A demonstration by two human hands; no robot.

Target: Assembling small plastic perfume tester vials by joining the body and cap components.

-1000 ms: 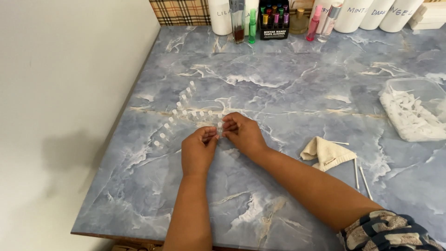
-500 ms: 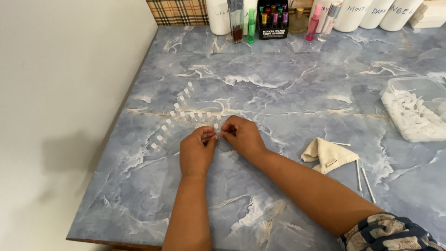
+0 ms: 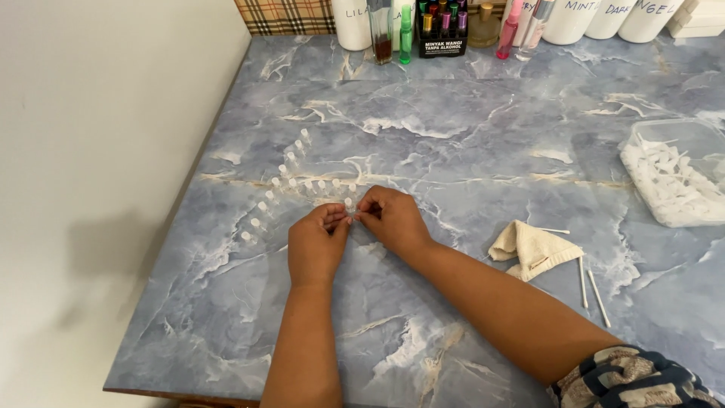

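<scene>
My left hand and my right hand meet fingertip to fingertip over the blue marbled table. Between the fingertips is a tiny clear vial with a white cap, pinched from both sides. Just beyond the hands, several more small white-capped vials stand in two rows: one runs diagonally from near left to far right, the other runs straight across toward my hands. The vial's lower part is hidden by my fingers.
A clear plastic tub of white parts sits at the right. A folded cream cloth and thin white sticks lie right of my forearm. Bottles, white jars and a black box of coloured vials line the far edge. A wall lies left.
The hands have stayed together at the same spot beside the rows of vials; only the view has shifted slightly.
</scene>
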